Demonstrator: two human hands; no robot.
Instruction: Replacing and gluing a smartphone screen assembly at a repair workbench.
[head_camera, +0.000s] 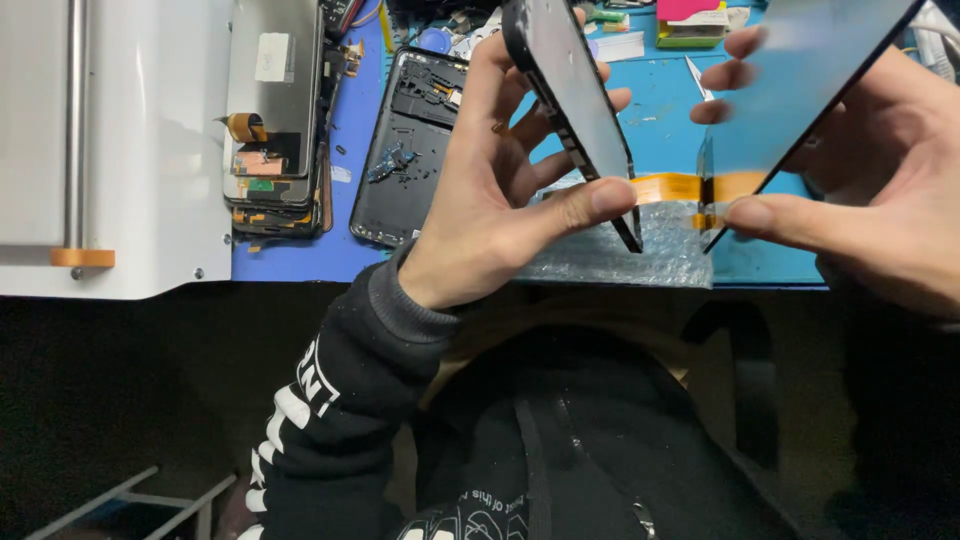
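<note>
1. Nearest the camera, a black sleeve with white lettering (330, 420) is reaching up from the dark lap toward the blue mat (660, 110).
2. The left hand (490, 190) is gripping a dark phone frame (575, 105), tilted on edge above the mat; thumb and fingers are clamped on its opposite long sides.
3. The right hand (870, 190) is pinching a thin glass screen panel (800, 100) by its edges, thumb under the lower corner and fingers spread along the upper edge.
4. An orange flex ribbon (690, 187) is running between frame and panel, joining the two, which are standing apart like an opened book.
5. Just below them, a piece of bubble wrap (620, 255) is lying at the mat's near edge.
6. Farther left, an opened phone back shell (405, 145) is lying flat on the mat, with a stack of screen assemblies (275, 120) beside it.
7. A white machine housing (120, 150) is sitting at the far left.
8. Small boxes (690, 25) and tweezers (698, 80) are lying at the mat's far side.
</note>
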